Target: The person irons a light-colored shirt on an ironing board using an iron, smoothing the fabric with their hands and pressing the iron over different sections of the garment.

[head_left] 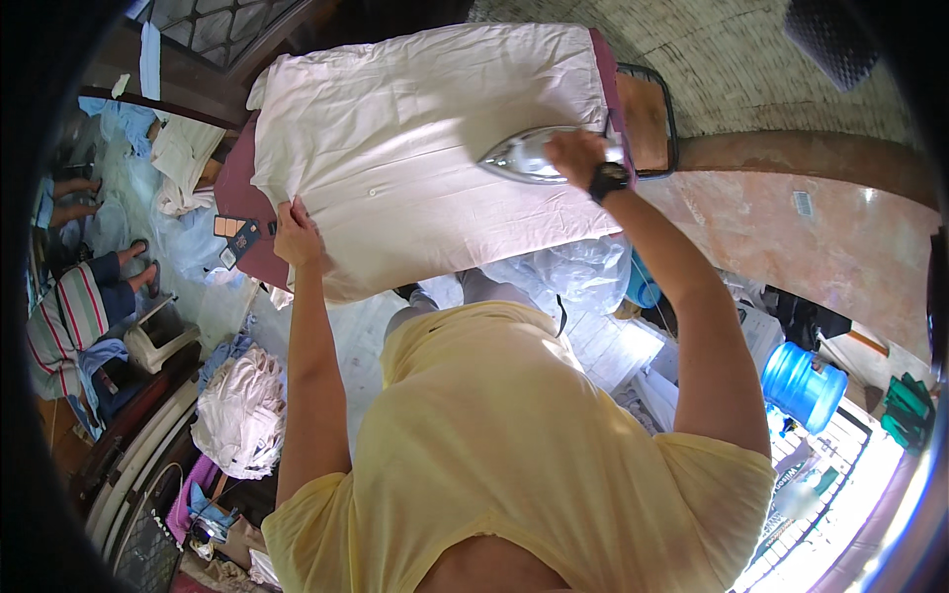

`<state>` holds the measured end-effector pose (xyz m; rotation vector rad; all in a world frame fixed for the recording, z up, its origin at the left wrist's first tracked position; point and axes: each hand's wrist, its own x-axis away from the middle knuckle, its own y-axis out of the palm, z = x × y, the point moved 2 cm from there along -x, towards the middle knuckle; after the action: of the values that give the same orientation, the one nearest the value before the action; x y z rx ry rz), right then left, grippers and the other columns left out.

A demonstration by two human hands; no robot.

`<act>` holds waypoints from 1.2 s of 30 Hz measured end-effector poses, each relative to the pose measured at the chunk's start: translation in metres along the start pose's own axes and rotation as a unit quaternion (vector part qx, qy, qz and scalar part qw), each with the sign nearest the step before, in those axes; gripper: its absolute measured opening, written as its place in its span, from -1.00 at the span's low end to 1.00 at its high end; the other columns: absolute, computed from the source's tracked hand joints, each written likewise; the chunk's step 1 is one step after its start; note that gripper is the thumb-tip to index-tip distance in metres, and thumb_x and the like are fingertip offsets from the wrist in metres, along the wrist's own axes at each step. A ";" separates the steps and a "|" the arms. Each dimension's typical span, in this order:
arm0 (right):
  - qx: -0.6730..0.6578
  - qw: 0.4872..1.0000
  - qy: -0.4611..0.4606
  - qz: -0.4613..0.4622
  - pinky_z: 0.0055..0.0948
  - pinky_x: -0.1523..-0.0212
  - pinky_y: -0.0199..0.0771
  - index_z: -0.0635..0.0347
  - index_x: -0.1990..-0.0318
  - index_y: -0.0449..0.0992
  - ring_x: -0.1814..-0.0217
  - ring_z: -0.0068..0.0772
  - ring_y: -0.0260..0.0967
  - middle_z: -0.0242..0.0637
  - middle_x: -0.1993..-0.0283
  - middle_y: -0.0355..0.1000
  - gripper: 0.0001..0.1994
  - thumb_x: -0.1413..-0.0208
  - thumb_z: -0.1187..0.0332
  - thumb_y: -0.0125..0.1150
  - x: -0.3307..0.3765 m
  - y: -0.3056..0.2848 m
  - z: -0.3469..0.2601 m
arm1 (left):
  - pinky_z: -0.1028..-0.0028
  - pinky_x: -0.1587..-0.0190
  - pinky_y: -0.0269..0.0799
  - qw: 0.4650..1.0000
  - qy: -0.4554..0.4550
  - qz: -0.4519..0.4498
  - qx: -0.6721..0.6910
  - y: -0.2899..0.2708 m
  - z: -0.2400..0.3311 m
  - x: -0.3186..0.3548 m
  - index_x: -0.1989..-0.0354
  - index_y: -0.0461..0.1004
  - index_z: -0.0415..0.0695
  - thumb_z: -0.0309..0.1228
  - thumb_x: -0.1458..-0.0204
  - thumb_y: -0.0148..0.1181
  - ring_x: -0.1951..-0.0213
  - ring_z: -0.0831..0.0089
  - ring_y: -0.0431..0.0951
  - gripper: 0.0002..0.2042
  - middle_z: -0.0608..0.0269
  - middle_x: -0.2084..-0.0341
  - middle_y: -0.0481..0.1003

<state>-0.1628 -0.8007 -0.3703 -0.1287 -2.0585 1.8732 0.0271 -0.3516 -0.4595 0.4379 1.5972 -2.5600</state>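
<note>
A cream cloth garment (425, 109) with a small button lies spread over a maroon ironing board (237, 178). My right hand (576, 156) is closed round the top of a silver clothes iron (521, 158), which rests on the cloth near the board's right end. The iron's handle is mostly hidden under my fingers, and its tip points left. At the garment's near left edge, my left hand (299, 235) pinches the cloth, which wrinkles beside the fingers. A dark phone (240, 240) lies on the maroon cover just left of that hand.
Beyond the board's right end is a brown panel in a black frame (647, 124). A pile of pale cloth (240, 413) stands at lower left. Clear plastic bags (583, 277) hang below the near edge. A blue water jug (803, 385) is at right; a person in striped clothing (71, 316) is far left.
</note>
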 end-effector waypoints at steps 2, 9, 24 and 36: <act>-0.024 0.998 0.030 0.044 -0.02 0.35 0.52 0.01 0.45 0.60 0.39 -0.01 0.53 -0.12 0.46 0.53 -0.63 -0.08 0.04 -0.11 0.009 -0.010 0.037 | 0.09 0.49 0.37 1.000 0.010 0.013 -0.012 0.000 -0.002 0.000 0.31 0.37 0.00 -0.11 -0.24 -0.02 0.45 0.05 0.54 -0.76 0.16 0.49 0.55; -0.027 0.994 0.022 0.100 0.06 0.39 0.46 -0.07 0.46 0.59 0.41 0.06 0.50 -0.13 0.50 0.52 -0.65 -0.08 0.02 -0.09 0.004 0.007 -0.006 | 0.12 0.52 0.37 0.998 0.029 0.039 -0.035 -0.004 -0.003 0.003 0.32 0.38 0.00 -0.11 -0.23 0.01 0.52 0.07 0.53 -0.76 0.15 0.55 0.53; -0.191 0.964 -0.187 0.013 -0.11 0.23 0.51 0.16 0.14 0.56 0.25 0.06 0.52 -0.02 0.31 0.55 -0.39 0.00 -0.26 0.19 -0.026 -0.021 -0.158 | 0.15 0.47 0.42 0.997 -0.054 0.047 0.036 -0.004 -0.008 0.003 0.20 0.29 -0.04 -0.03 -0.15 0.12 0.44 0.10 0.56 -0.66 0.21 0.42 0.52; -0.331 0.929 -0.117 -0.113 -0.11 0.32 0.48 0.24 0.31 0.57 0.38 0.02 0.52 -0.02 0.48 0.52 -0.45 -0.03 -0.18 0.22 0.009 -0.022 -0.187 | 0.20 0.49 0.43 0.992 -0.002 0.089 0.085 -0.004 -0.015 0.000 0.27 0.33 0.01 -0.23 -0.18 0.11 0.43 0.12 0.54 -0.85 0.26 0.31 0.47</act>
<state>-0.1080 -0.6238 -0.3354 0.1713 -2.6618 1.0397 0.0286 -0.3363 -0.4622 0.5630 1.2801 -2.5657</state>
